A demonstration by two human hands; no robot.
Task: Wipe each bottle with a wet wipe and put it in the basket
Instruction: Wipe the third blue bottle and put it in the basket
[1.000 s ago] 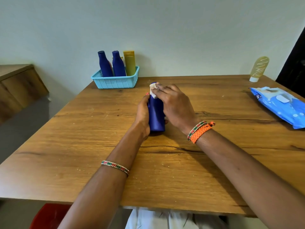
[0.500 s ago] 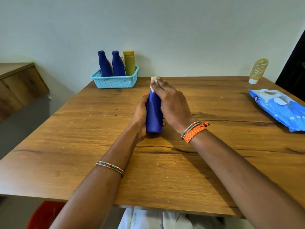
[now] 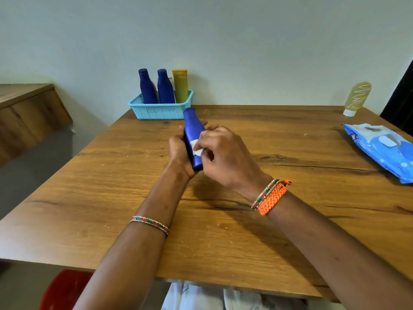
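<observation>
At the centre of the frame the left hand [image 3: 178, 151] has its grip wrapped round the lower body of a blue bottle [image 3: 194, 135], tilted just above the bench [image 3: 223, 231], while the right hand [image 3: 223, 155] pinches a small white wet wipe [image 3: 197, 148] against its side. The bottle looks a stiff, light, smooth plastic, likely slippery once damp, so the waist seems the safest hold. No label on it can be read, and the writing on the blue wipes pack [image 3: 384, 151] at the right is too small to read; the turquoise basket [image 3: 159, 109], upper centre, holds three bottles.
</observation>
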